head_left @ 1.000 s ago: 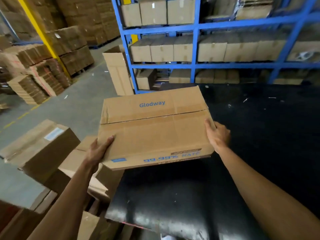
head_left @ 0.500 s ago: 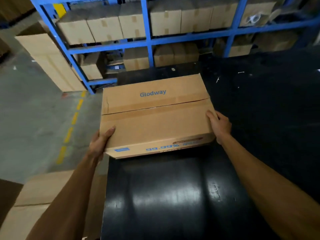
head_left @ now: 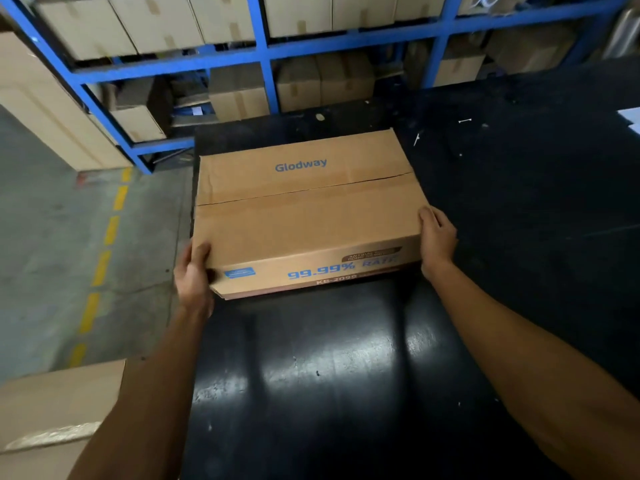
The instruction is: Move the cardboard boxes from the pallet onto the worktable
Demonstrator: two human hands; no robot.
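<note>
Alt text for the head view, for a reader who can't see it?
Both hands, left and right, grip the ends of a cardboard box on a black worktable. Blue shelving with more boxes stands behind.

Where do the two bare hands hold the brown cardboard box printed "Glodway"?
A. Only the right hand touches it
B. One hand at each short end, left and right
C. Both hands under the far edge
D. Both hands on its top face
B: the left hand grips the near left corner of the brown cardboard box printed "Glodway" and the right hand presses its right end, above the glossy black worktable.
</note>
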